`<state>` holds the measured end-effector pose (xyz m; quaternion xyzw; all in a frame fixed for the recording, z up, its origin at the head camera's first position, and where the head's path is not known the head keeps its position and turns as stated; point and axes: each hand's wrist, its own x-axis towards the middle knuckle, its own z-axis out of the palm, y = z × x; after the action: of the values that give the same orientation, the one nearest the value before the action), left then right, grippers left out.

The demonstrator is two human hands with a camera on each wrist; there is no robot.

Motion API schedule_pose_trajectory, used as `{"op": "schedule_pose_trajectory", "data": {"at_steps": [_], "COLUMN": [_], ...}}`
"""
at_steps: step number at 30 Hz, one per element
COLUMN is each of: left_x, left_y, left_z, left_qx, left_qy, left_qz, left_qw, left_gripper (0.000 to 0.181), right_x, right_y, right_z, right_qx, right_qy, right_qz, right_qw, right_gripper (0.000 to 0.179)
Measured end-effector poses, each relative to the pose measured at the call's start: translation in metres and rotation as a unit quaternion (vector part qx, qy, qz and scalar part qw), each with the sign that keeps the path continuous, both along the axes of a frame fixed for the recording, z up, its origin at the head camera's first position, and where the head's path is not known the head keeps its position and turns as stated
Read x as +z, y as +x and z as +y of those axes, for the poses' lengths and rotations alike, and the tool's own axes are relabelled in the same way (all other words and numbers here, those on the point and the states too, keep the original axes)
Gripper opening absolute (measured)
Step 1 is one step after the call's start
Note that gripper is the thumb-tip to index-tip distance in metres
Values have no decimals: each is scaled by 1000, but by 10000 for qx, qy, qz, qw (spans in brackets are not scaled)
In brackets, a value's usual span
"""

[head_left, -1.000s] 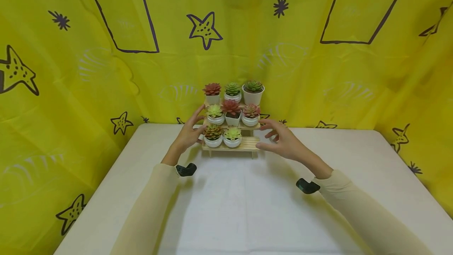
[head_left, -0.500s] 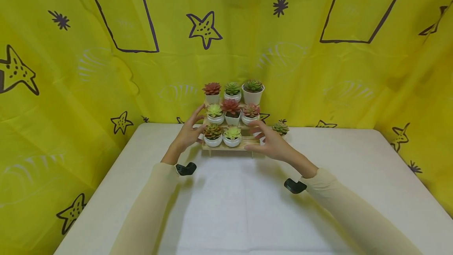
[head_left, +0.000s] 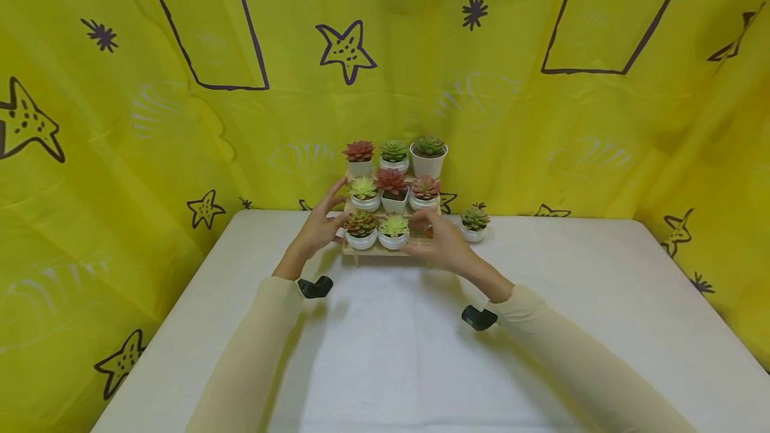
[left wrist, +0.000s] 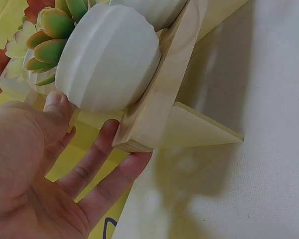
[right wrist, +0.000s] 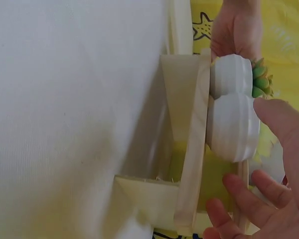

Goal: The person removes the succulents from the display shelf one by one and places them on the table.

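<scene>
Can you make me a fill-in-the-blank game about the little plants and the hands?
On the lowest tier of the wooden stand, the white pots number ____.
In the head view, one potted plant sits apart, to the ____ of the stand.
The curtain behind is coloured ____.
The left hand and right hand poke out of cream ____.

Missing words: two; right; yellow; sleeves.
</scene>
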<state>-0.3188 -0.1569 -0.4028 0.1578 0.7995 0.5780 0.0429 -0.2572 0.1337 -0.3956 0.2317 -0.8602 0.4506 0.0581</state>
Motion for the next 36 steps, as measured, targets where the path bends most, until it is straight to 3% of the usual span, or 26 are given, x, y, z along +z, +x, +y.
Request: {"op": "schedule_pose_trajectory", "data": {"at_steps": [6, 17, 36], "left_x": [-1, -1, 2], "left_y": [0, 0, 1], "left_z": [-1, -1, 0], "left_qx": [45, 126, 14], "left_qy": [-29, -45, -31], "left_qz": [-28, -102, -4], "left_qw": [10000, 9999, 10000], "left_gripper": [75, 75, 74], "right_x": [-2, -5, -8], "right_y": [1, 0, 0], "right_z": [-12, -25, -31], "right_qx": [-589, -987, -1150], "right_qy": [369, 641, 514], "right_qz": [-103, -203, -324], "right_qw": [9975, 9928, 9915], "right_gripper": [57, 62, 63]}}
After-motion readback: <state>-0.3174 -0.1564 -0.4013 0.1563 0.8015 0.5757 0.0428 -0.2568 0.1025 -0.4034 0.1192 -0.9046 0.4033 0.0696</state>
